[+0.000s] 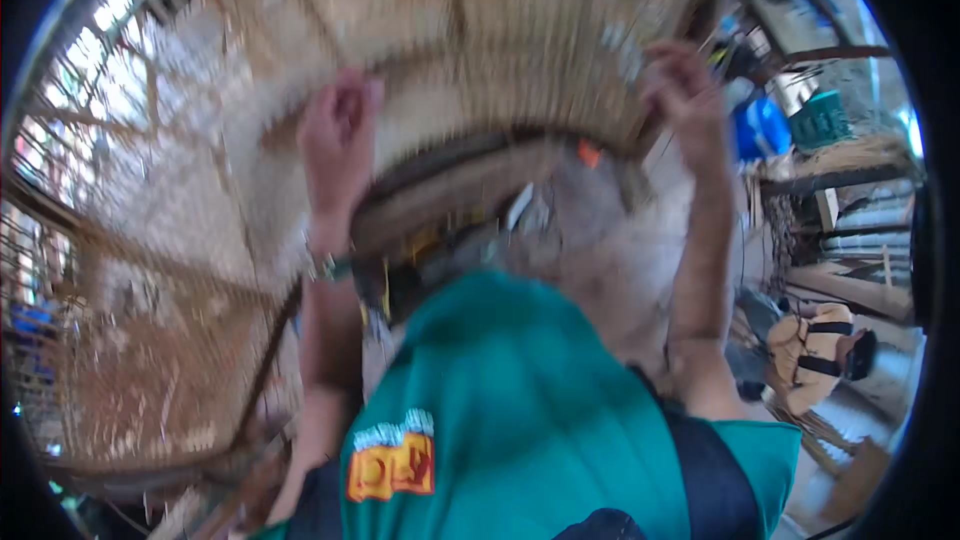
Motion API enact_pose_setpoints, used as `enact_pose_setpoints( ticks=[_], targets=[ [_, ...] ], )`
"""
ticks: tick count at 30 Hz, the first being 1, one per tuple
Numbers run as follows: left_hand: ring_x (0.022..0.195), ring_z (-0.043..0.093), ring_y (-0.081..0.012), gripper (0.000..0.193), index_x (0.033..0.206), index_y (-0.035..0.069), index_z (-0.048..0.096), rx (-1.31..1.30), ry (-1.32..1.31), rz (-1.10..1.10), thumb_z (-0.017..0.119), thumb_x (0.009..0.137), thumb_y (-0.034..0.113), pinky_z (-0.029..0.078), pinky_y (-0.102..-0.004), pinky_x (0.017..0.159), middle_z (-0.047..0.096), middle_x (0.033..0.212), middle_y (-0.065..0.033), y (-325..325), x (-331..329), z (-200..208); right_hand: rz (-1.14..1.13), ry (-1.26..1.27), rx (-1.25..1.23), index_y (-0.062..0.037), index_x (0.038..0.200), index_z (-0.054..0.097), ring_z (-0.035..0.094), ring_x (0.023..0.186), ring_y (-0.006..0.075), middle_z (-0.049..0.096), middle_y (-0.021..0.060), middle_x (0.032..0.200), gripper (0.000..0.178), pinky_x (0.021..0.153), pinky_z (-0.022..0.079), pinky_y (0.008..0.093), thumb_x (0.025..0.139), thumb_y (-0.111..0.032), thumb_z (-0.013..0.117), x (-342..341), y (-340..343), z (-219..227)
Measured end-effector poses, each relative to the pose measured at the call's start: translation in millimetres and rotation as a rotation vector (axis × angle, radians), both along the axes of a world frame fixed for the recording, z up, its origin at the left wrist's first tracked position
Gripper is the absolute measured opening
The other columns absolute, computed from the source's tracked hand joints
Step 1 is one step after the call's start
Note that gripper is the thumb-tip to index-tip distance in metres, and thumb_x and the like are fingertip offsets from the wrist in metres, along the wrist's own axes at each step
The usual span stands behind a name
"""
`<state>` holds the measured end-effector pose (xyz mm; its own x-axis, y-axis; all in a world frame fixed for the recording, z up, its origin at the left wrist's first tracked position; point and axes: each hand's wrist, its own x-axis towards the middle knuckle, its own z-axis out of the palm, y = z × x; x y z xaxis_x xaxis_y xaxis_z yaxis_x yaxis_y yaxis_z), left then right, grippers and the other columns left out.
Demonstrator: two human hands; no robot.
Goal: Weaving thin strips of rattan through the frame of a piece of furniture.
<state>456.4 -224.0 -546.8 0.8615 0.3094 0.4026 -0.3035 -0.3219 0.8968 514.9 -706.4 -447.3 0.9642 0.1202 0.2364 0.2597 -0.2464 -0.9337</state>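
Note:
Both of my arms reach forward over a large panel of thin slats (530,70) in a wooden frame, blurred by motion. My left hand (340,125) is raised near the middle left of it, its fingers curled closed. Whatever may be in them is too blurred to make out. Farther right, beside the panel's dark corner post, my right hand (687,95) is raised with bent fingers drawn together; anything it grips cannot be made out. A wooden beam (450,195) runs along the panel's near edge, between my forearms.
A second slatted panel (150,360) stands on the left. At the right are a blue drum (762,128), a green crate (820,118) and stacked timber (845,285). Another person (810,350) in a tan shirt is low down at the right. An orange object (589,153) lies beyond the floor.

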Motion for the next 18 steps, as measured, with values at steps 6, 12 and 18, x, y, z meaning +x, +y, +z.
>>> enact_pose_setpoints(
  ticks=[6, 12, 18],
  targets=[
    [0.097, 0.081, -0.0114, 0.032, 0.139, 0.003, 0.090, 0.182, 0.504, -0.087, 0.092, 0.118, 0.028, 0.067, -0.0350, 0.091, 0.092, 0.109, -0.0094, 6.4, -67.7, -144.2, -0.210, 0.303, -0.052, -0.0021, 0.151, 0.081, 0.067, 0.092, 0.0079, 0.080, 0.0003, 0.119, 0.028, 0.083, 0.053, 0.0273, 0.126, -0.015, 0.082, -19.7, -90.3, -66.7],
    [0.111, 0.088, -0.0444, 0.033, 0.132, 0.006, 0.089, 0.354, 0.718, -0.302, 0.094, 0.109, 0.028, 0.069, -0.0549, 0.093, 0.091, 0.117, -0.0204, -66.4, -121.5, -290.8, -0.122, 0.422, 0.022, -0.0060, 0.143, 0.085, 0.069, 0.092, 0.0058, 0.080, -0.0039, 0.111, 0.023, 0.082, 0.055, 0.0250, 0.123, -0.017, 0.087, -15.8, -88.5, -109.6],
    [0.121, 0.085, -0.0517, 0.023, 0.125, 0.006, 0.081, 0.861, 0.693, -0.337, 0.067, 0.120, 0.025, 0.069, -0.0658, 0.098, 0.084, 0.135, -0.0253, -117.2, -132.9, -339.4, -0.117, 0.390, -0.142, -0.0054, 0.135, 0.086, 0.066, 0.088, 0.0058, 0.075, -0.0058, 0.101, 0.017, 0.081, 0.053, 0.0266, 0.123, -0.017, 0.084, -56.7, -86.6, -65.5]
  ],
)
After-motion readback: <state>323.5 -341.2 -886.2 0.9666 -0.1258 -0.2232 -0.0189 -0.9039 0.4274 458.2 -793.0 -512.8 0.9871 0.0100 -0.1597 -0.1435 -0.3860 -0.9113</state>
